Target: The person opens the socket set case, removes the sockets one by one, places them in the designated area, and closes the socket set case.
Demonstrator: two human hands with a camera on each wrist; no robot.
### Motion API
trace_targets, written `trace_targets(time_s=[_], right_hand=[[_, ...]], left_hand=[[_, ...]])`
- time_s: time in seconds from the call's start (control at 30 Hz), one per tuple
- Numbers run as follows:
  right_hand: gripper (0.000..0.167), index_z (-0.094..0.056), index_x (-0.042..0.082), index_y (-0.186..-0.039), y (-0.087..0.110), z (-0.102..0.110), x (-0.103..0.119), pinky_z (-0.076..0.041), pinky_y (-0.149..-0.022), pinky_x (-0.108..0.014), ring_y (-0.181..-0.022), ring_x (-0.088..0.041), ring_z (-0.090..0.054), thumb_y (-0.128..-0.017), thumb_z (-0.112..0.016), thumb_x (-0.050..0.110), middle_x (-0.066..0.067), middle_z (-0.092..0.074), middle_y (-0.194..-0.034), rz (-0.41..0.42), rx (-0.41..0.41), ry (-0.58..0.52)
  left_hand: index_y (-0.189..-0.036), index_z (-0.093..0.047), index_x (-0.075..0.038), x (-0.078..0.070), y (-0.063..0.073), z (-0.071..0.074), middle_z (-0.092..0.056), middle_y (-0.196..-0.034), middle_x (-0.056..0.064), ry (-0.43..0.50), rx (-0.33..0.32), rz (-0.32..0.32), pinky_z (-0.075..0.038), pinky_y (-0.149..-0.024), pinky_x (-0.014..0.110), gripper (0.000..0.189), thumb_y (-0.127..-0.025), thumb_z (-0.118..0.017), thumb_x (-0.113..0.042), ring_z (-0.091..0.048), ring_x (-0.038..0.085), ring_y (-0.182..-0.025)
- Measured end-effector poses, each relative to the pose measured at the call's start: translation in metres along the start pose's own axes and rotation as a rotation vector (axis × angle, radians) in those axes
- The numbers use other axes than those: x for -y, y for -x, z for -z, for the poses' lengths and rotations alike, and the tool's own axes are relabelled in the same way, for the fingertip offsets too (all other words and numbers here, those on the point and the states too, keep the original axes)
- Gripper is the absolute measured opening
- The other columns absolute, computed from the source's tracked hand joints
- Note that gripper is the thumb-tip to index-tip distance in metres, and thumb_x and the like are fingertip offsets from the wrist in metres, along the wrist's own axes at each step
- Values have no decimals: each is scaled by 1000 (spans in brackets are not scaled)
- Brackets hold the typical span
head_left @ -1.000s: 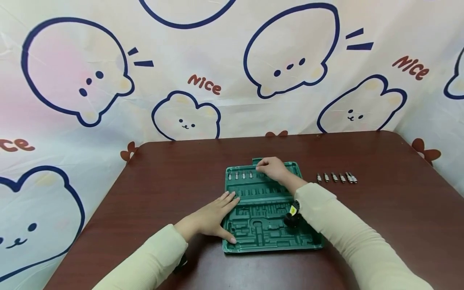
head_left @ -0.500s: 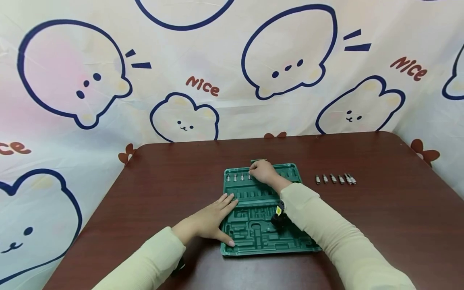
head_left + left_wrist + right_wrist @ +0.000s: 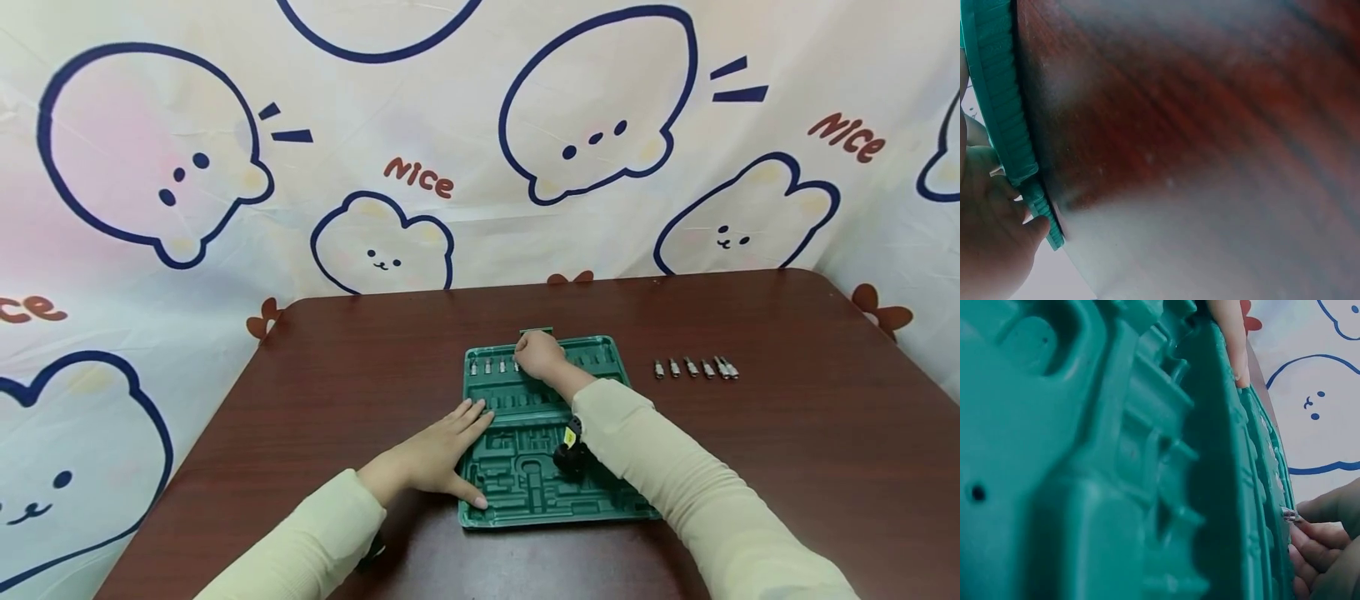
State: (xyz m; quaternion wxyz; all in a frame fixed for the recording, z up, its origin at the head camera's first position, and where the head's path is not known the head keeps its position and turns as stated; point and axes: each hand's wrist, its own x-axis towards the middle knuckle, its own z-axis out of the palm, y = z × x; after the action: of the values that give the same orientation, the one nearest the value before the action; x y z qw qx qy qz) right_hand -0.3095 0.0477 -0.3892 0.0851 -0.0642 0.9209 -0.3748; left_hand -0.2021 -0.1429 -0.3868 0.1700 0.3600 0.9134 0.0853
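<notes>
A green moulded tool case [image 3: 555, 503] lies unfolded flat on the table. My left hand [image 3: 438, 447] rests with spread fingers on its left edge, thumb near the lower corner; in the left wrist view the fingers lie along the case's ribbed side [image 3: 1005, 103]. At the far section my right hand [image 3: 542, 355] reaches over the top row of slots. Its thumb and finger pinch a small silver socket [image 3: 1289, 514] at the case, as the right wrist view shows. Left of that hand, more silver sockets [image 3: 487, 367] sit upright in the row.
Several more small silver sockets [image 3: 691, 367] lie in a line on the brown table [image 3: 360, 367], right of the case. A black wrist camera [image 3: 572, 454] hangs under the right forearm, over the case. Behind the table hangs a cartoon-printed cloth [image 3: 480, 225].
My right hand has moved left along the top row, from the slots beside the fourth socket onto that socket. My left hand has stayed in place on the case.
</notes>
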Motion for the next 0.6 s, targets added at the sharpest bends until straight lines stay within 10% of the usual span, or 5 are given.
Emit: trace_targets(time_s=[0.23,0.6], right_hand=[[5,-54,4,-84,2,-1,-4,-40,-61,-30,-80,-21,-51,-87,-51,6,-11,-52,-108,-9,-58,-167],[8,-51,2,-91,2,15,0,-34,-56,-31,-73,-22,-43,-89,-47,8,-13,-49,-94,-111,-174,-450]], left_hand=[[-140,-9,-10,-1,-1,0,-2,-144,10,-7,7,2,-16,-100,41,107,-62,-56,-66,2,25,-129],[-140,-9,-11,-1,0,0,-2,-144,9,-14,6,9,-15,-100,41,106,-63,-57,-66,2,25,-129]])
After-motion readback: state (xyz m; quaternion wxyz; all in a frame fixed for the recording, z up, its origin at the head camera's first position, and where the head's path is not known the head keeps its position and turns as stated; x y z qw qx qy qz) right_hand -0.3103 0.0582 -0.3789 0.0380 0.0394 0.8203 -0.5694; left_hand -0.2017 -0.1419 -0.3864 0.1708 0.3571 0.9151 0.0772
